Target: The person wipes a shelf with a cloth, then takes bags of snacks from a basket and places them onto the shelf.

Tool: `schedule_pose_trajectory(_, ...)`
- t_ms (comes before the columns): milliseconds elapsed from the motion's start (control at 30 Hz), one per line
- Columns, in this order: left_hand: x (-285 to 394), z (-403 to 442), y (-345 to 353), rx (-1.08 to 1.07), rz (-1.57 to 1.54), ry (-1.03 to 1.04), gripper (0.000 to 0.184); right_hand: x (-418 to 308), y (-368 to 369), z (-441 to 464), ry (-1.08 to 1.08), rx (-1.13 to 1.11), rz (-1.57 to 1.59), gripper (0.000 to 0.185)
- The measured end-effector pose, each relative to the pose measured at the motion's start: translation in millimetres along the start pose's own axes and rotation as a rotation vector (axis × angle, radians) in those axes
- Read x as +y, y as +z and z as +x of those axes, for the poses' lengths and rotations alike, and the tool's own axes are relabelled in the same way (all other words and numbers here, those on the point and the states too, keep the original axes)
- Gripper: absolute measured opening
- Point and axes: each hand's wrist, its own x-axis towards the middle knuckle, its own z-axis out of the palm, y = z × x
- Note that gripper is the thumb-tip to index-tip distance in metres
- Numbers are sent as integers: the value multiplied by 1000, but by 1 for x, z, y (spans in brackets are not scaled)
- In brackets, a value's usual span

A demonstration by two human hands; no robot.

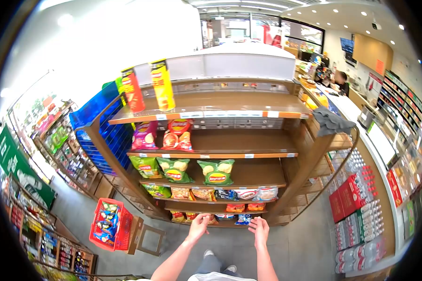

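My left hand [199,225] is raised in front of the lower shelves, its fingers curled together; whether anything small is between them cannot be made out. My right hand [259,230] is to its right, fingers apart and holding nothing. Behind them stands a brown shelf unit [248,140]. A red can [133,90] and a yellow can [162,85] stand at the top left. Below are a purple bag [145,135] and a red bag [177,134]. The third shelf holds green chip bags [217,172], and several small packets [204,194] fill the lower rows.
At lower left, a red basket [126,228] of snack packets rests by a small wooden stool [150,240]. A grey cloth [332,122] hangs on the shelf's right corner. Bottled drinks [370,225] line the counter [356,110] at right, with a person [340,84] behind it.
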Motion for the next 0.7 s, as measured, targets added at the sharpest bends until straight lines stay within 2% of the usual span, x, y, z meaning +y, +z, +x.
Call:
schedule_pose_trajectory(100, -4, 2, -23, 82, -96, -10, 29, -2, 19, -3, -11, -57, -8, 32)
schedule_pose_trajectory(233, -21, -2, -43, -4, -198, -116, 30, -4, 51, -6, -38, -97, -108, 29)
schedule_pose_trajectory(333, -11, -10, -67, 29, -270, -88, 30, 4, 92, -6, -42, -166, -150, 26)
schedule_pose_trajectory(400, -5, -11, -90, 145, -276, 67, 31, 12, 126, -8, -52, -242, -114, 23)
schedule_pose_trajectory(500, 2, -16, -123, 266, -262, 172, 34, 14, 176, -21, -80, -296, -155, 22)
schedule_pose_trajectory(700, -10, -22, -174, 443, -299, 193, 32, 23, 231, -40, -144, -375, -231, 24)
